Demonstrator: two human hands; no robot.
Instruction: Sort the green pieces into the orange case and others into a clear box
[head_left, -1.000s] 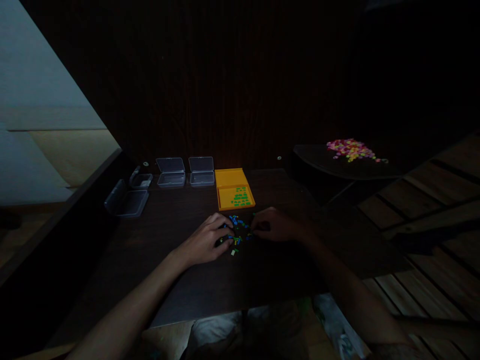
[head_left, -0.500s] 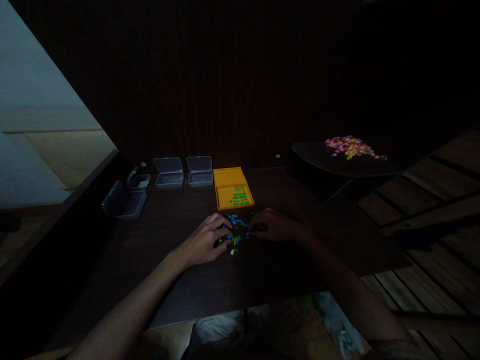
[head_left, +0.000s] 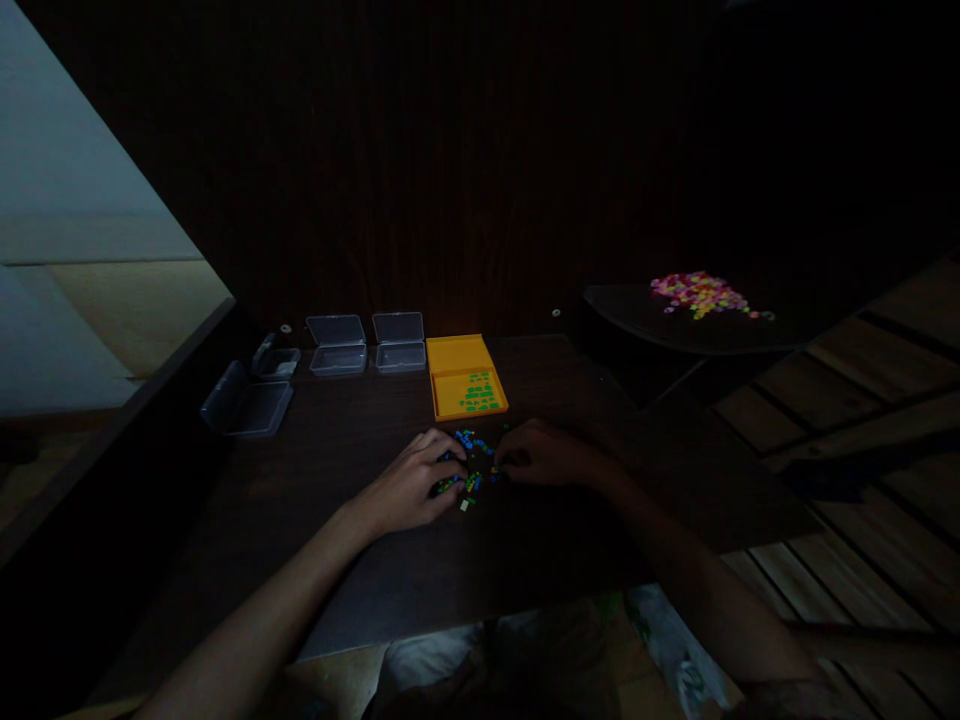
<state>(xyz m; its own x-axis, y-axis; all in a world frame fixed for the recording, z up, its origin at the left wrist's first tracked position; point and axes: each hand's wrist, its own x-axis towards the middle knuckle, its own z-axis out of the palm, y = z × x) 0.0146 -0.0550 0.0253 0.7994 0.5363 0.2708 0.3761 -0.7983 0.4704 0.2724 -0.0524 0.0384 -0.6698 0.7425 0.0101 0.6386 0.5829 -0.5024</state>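
Small blue, green and yellow plastic pieces [head_left: 474,440] lie scattered on the dark tabletop between my two hands. My left hand [head_left: 420,474] rests at the left side of the pile, its curved fingers and thumb apart, with several pieces under and between them. At the right side, my right hand [head_left: 536,455] has its fingers curled and the fingertips together at the edge of the pieces; dim light hides what they may hold. Just beyond the pile an open yellow box [head_left: 442,398] has several green pieces [head_left: 480,393] laid out in rows inside.
Open clear plastic cases [head_left: 337,360] stand along the back and left of the table [head_left: 360,590]. A curved side shelf [head_left: 637,315] at right bears a heap of pink, red and yellow bits [head_left: 701,293]. A dark panel [head_left: 450,180] rises behind.
The left fingers and thumb have shifted slightly over the pieces, showing more of them near the thumb. My right fingertips have moved a little left. The yellow box has not moved.
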